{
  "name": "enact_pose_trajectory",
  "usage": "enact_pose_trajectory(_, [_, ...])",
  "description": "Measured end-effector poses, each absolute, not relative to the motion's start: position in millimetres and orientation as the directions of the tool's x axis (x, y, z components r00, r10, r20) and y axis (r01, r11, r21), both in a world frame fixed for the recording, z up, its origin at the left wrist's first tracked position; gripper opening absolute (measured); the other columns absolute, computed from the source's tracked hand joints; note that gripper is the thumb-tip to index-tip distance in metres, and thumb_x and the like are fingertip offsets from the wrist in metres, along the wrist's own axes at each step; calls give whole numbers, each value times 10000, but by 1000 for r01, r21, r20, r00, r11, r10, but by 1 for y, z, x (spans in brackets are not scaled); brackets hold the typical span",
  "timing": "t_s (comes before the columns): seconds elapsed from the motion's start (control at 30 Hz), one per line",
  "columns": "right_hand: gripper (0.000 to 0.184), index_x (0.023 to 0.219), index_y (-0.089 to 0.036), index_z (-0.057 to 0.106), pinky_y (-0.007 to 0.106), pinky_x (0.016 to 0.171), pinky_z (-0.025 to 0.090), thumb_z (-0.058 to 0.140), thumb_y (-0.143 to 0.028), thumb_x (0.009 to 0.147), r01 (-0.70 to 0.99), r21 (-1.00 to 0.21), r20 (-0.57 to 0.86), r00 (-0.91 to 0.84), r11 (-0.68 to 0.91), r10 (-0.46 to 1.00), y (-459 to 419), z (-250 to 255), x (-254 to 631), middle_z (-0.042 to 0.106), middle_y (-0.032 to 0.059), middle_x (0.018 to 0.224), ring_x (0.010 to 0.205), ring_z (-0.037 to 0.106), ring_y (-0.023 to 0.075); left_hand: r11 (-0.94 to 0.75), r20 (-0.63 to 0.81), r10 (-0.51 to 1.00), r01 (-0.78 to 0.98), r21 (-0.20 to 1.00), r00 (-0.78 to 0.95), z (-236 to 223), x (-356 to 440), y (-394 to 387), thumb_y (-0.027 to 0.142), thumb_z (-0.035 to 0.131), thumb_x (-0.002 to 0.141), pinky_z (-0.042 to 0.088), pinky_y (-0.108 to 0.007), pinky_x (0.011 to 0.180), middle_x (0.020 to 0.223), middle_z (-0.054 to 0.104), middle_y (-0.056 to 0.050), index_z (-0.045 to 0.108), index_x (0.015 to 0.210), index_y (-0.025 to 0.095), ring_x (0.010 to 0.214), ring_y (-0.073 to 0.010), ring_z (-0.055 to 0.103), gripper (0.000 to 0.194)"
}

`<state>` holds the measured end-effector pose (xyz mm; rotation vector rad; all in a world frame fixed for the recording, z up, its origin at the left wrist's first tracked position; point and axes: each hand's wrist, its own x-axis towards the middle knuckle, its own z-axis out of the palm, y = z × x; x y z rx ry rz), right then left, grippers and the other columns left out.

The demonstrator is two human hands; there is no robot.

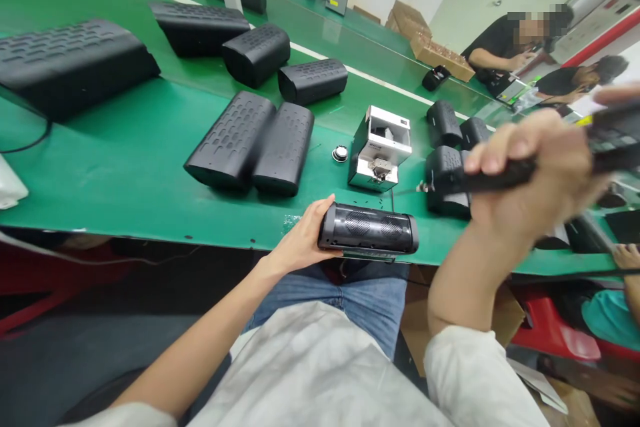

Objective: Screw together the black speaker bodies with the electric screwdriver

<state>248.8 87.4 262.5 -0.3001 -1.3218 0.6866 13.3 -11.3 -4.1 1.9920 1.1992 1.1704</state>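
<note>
My left hand [305, 233] is closed around the left end of a black speaker [370, 228], which lies at the bench's front edge with its perforated side up. Smeared by motion, my right hand [543, 167] is raised at the right and wrapped around a black electric screwdriver [500, 177]. Its bit points left, toward a white and black screw feeder [380, 150] standing behind the speaker. A blurred dark object [617, 133] shows beyond my right hand; I cannot tell whether the hand touches it. Several tiny screws [369, 202] lie between feeder and speaker.
Two large black speaker housings [283, 147] lie left of the feeder, beside a small round part [340, 153]. More housings [313, 80] sit farther back, and several smaller black units [443, 123] at right. Other people [500, 47] work at the far right. A cardboard box [417, 327] is below the bench.
</note>
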Motion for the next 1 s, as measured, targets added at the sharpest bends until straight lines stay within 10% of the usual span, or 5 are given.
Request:
enact_pose_trajectory(0.5, [763,1246,-427,455,422,598,453,777,-1014,879,105,-703,711,146,704,688,251,193,232,627,-86,855,604,368,161,-445,379,895,412,795,236,3,12,-12,344,1066,863,487,-718,1389,1817,439,-225,75,1903,409,1699,-475,505,1438])
enact_pose_trajectory(0.83, [355,1110,-345,553,318,481,345,813,-387,872,-50,-727,665,198,685,720,157,237,241,396,-115,669,499,394,142,-479,423,878,406,778,225,-9,12,-9,370,1060,867,474,-705,1397,1821,430,-227,82,1907,379,1697,-466,503,1428])
enact_pose_trajectory(1.0, [271,1140,-343,666,341,467,371,816,-358,915,21,-720,690,128,693,713,76,265,287,337,-56,733,509,336,145,-449,397,893,408,795,209,-21,12,-6,447,1073,849,393,-712,1444,1850,408,-231,114,1902,337,1714,-468,479,1428])
